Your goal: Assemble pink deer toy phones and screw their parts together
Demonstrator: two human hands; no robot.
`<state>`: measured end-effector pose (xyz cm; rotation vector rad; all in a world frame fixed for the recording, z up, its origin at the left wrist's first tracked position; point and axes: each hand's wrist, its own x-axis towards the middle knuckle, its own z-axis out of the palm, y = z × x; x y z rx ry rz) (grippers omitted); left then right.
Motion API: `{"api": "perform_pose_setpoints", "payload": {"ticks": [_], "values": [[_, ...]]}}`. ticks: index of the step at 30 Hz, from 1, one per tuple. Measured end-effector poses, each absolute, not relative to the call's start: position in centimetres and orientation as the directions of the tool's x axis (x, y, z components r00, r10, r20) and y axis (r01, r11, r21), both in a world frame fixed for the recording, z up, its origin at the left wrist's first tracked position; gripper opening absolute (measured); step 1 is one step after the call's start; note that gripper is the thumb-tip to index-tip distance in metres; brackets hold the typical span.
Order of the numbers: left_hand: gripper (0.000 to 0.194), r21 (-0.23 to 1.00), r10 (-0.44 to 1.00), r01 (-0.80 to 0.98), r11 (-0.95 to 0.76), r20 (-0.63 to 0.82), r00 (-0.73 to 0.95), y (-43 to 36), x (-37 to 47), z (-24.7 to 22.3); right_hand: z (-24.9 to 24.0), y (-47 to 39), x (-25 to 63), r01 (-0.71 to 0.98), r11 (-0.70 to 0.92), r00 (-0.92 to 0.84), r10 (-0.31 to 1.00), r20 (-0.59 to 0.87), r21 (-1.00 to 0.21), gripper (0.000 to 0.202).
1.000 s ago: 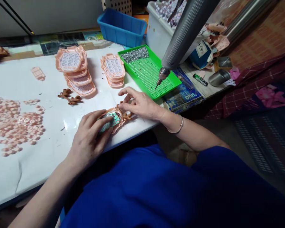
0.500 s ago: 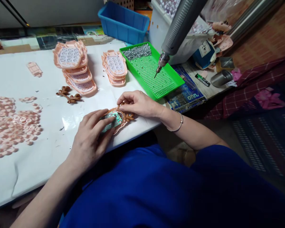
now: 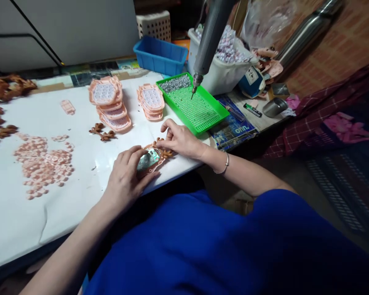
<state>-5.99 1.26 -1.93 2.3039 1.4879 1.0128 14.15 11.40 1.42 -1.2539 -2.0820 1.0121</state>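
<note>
My left hand (image 3: 126,171) is closed around the left end of a small peach plastic casing (image 3: 156,166) near the table's front edge. Inside the casing lies a green circuit board (image 3: 153,154), its left part covered by my fingers. A brown antler-shaped piece (image 3: 167,153) sits at the casing's right end. My right hand (image 3: 182,140) rests over that end, with its thumb against the brown piece. A gap shows between this thumb and the raised, curved index finger. Another brown antler-shaped pair (image 3: 103,132) lies on the table beyond my left hand.
Stacked peach shells (image 3: 109,104) and a smaller stack (image 3: 150,101) stand behind. A green tray (image 3: 199,110) holds screws; an electric screwdriver (image 3: 207,45) hangs above it. Peach buttons (image 3: 46,164) lie in a pile at left. A blue bin (image 3: 160,57) and white tub (image 3: 224,76) stand farther back.
The view has shifted, bringing more of the left side of the table into sight. My right index finger has lifted away from its thumb. My left fingers have drawn back, uncovering more circuit board.
</note>
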Motion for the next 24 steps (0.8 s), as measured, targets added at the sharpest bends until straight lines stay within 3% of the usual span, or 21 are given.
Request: {"api": "perform_pose_setpoints", "payload": {"ticks": [3,6,9,12,17,20,22,24], "values": [[0.063,0.734,0.933,0.607,-0.306,0.359,0.036,1.2,-5.8,-1.5,1.1,10.3,14.5,0.332,0.275,-0.297,0.938,0.177,-0.902,0.024],[0.076,0.956,0.972,0.272,-0.113,0.164,-0.170,1.3,-4.7,-0.7,0.9,8.8,14.1,0.136,0.232,-0.422,0.893,0.156,-0.963,0.036],[0.072,0.985,0.976,-0.134,-0.106,0.078,-0.205,1.8,-2.8,0.2,0.9,7.7,12.8,-0.016,0.194,-0.613,0.773,0.163,-0.981,0.062],[0.058,0.926,0.984,-0.368,-0.088,0.023,-0.178,2.6,-1.1,1.1,0.9,7.8,11.4,-0.098,0.113,-0.641,0.753,0.150,-0.989,0.068],[0.059,0.856,0.992,-0.512,-0.066,0.003,-0.123,4.1,-0.2,2.3,1.8,9.9,10.0,0.068,0.103,-0.599,0.800,0.042,-0.992,0.065],[0.056,0.881,0.972,-0.452,-0.141,0.036,-0.233,5.2,-1.0,2.5,3.9,11.9,8.9,0.226,0.211,-0.535,0.843,0.060,-0.951,0.063],[0.046,0.910,0.928,-0.373,-0.180,0.031,-0.372,5.9,-2.3,2.3,5.9,13.7,7.6,0.375,0.286,-0.478,0.875,0.081,-0.882,0.062],[0.044,0.923,0.880,-0.330,-0.199,0.020,-0.474,6.7,-3.8,1.9,8.0,15.8,5.8,0.588,0.355,-0.446,0.892,0.075,-0.726,0.058]]}}
